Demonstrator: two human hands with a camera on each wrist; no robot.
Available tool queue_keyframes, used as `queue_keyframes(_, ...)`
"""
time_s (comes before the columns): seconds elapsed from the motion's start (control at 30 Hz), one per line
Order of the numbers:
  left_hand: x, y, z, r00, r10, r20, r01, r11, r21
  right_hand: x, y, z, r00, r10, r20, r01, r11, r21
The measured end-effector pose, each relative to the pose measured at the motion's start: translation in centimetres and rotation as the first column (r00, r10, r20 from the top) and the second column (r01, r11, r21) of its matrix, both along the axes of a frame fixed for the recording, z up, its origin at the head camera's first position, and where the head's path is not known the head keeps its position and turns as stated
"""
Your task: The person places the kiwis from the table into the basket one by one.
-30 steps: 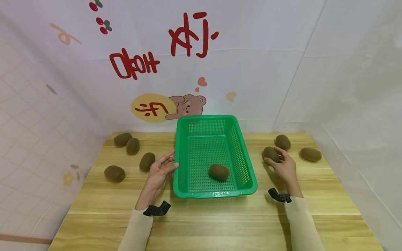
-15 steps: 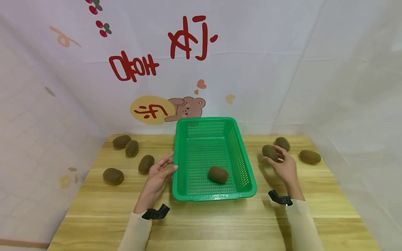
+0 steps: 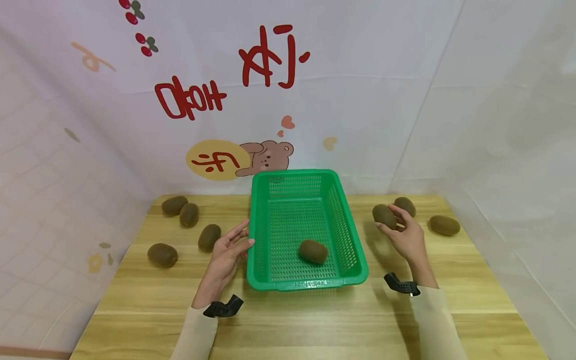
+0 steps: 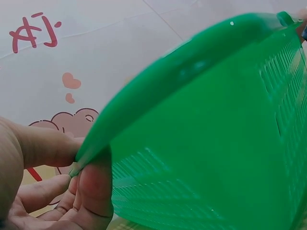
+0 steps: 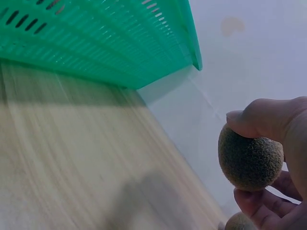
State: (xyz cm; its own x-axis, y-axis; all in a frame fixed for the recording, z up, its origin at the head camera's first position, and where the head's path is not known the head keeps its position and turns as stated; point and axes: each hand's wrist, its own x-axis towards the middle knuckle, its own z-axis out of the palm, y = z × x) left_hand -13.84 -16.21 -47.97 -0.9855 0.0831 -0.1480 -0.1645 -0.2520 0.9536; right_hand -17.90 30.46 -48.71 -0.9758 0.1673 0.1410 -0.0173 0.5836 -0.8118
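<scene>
Seen from the person's head, with 12 o'clock pointing away across the table point(image 3: 288, 330), the right hand point(image 3: 407, 242) pinches a brown kiwi point(image 3: 384, 217). The fruit sits at about 11 o'clock from the middle of that hand, between thumb and fingertips, and the gap between them is just the fruit's own thickness. In the right wrist view the thumb lies over the top of it and the fingers come up from below; it looks clear of the wood, where a dark shadow falls.

A rear kiwi point(image 3: 405, 206) lies at 12 o'clock from this hand, just beyond the fingers, and a side kiwi point(image 3: 444, 225) at 2 o'clock, a little apart. The green basket point(image 3: 310, 285) stands at 9 o'clock from it.

The left hand point(image 3: 227, 255) grips the basket's rim on its 9 o'clock side, thumb and fingers closed tightly on the edge. Inside the basket, one lone kiwi point(image 3: 313, 251) lies on its side, at 5 o'clock from the floor's middle. Four loose kiwis point(image 3: 209, 237) lie between 9 and 11 o'clock from the left hand.
</scene>
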Motion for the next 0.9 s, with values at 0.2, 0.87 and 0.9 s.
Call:
queue_keyframes(0.2,0.1,-0.1,0.0,1.0,0.0,0.005,0.0,1.0,-0.006,0.0,-0.6,0.4,1.0,0.009,0.002,-0.009,1.0,-0.005)
queue_keyframes(0.87,-0.3,0.0,0.1,1.0,0.007,0.013,-0.007,1.0,-0.001,0.2,-3.3,3.6,0.985,0.146,-0.092,-0.146,0.989,0.008)
queue_keyframes(0.9,-0.3,0.0,0.1,1.0,0.009,0.011,-0.009,1.0,-0.004,0.1,-3.4,3.7,0.983,0.15,-0.101,-0.15,0.989,0.01)
